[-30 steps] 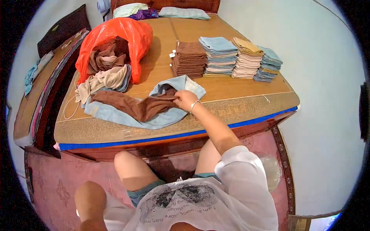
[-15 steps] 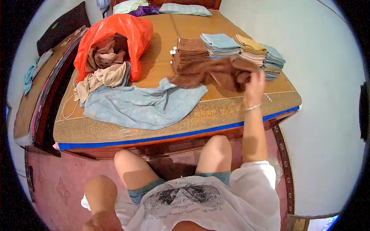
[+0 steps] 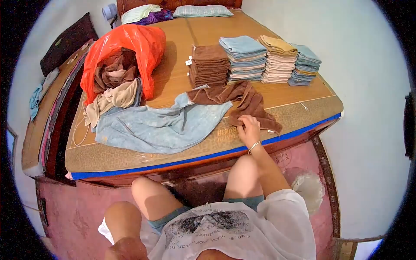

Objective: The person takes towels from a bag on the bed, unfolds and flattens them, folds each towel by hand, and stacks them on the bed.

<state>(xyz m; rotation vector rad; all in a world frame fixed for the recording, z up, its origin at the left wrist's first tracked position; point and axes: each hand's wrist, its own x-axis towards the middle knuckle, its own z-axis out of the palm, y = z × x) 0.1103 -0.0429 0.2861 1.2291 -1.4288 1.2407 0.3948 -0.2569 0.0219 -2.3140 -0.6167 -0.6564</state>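
Observation:
My right hand (image 3: 249, 130) is at the front of the bed, fingers closed on the near edge of a brown towel (image 3: 253, 102). That towel lies rumpled and twisted, and its left end overlaps a spread light-blue towel (image 3: 160, 123). Behind it stand folded stacks: brown towels (image 3: 210, 65), blue and pink towels (image 3: 243, 58), yellow and cream towels (image 3: 277, 58), and bluish towels (image 3: 305, 65). My left arm (image 3: 125, 225) is bent low by my side, and its hand is out of sight.
An orange-red plastic bag (image 3: 149, 50) lies open at the left, brown cloths inside and a beige cloth (image 3: 115, 97) spilling out. Pillows (image 3: 203, 11) sit at the bed's head. The bed's front edge (image 3: 195, 162) runs before my knees. A whitish round object (image 3: 308, 190) is on the floor.
My right hand has come down and left toward the bed's front edge, bringing the brown towel's right part off the stacks and laying it on the mat.

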